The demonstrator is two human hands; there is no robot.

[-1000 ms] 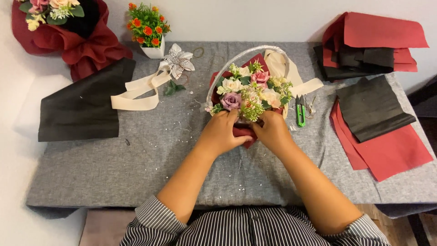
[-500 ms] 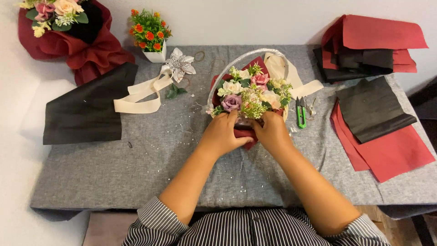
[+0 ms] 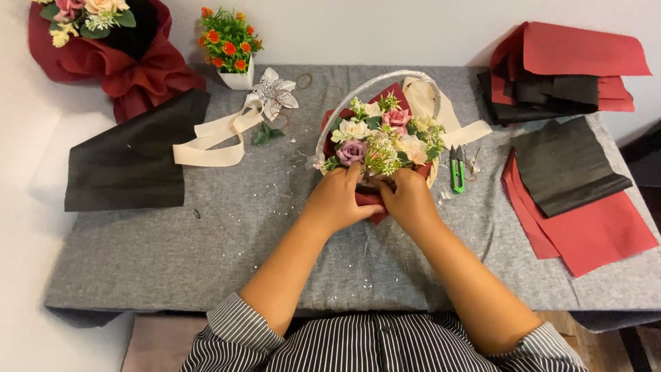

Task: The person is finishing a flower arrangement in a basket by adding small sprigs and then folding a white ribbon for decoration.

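Head view: flower basket (image 3: 377, 141) sits mid-table on the grey cloth (image 3: 227, 234), white arched handle over it, roses and greenery on top, red wrap paper sticking out the near side. Left hand (image 3: 339, 200) is pressed on the basket's near-left edge, fingers curled and tucked in under the purple rose (image 3: 351, 150); whether it pinches anything, cannot tell. Right hand (image 3: 407, 198) touches the basket's near-right edge, fingers bent onto the red paper (image 3: 368, 201), grip hidden. Hands are close together, basket just beyond both. Green snips (image 3: 456, 171) just right of the basket. Cream ribbon (image 3: 213, 138) and black sheet (image 3: 131, 162) left of the basket. Red and black sheets (image 3: 578, 200) well right of it. Small potted flowers (image 3: 231, 45) far-left of the basket.
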